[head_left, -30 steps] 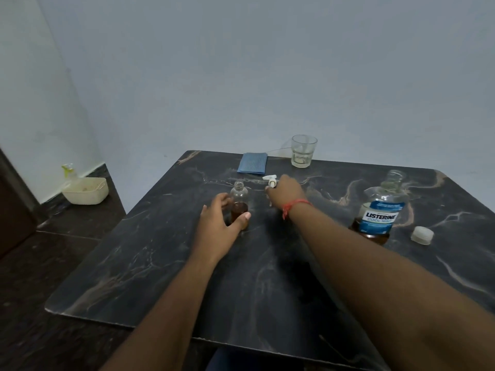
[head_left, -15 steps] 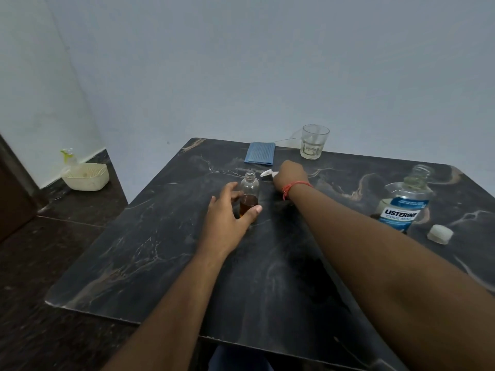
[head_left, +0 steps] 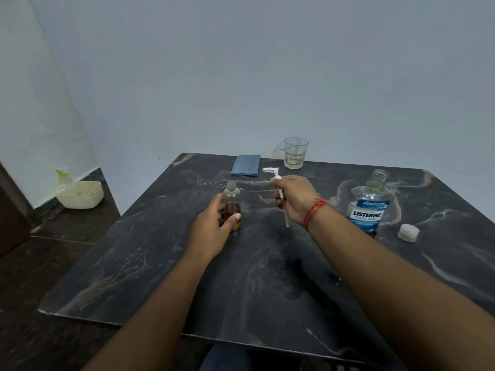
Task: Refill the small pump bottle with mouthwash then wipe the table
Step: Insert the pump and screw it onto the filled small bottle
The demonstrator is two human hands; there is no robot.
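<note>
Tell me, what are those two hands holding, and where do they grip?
The left hand wraps the lower body of the small clear plastic bottle. The right hand grips the white pump head at its collar, tube hanging below.

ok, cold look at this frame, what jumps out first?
The two hands mid-table: the left hand grips the small pump bottle, open-necked and partly filled with brown liquid, while the right hand holds the white pump head lifted, its tube hanging down. Next, the uncapped Listerine bottle at the right with its white cap lying beside it. At the far edge sit a folded blue cloth and a glass.
</note>
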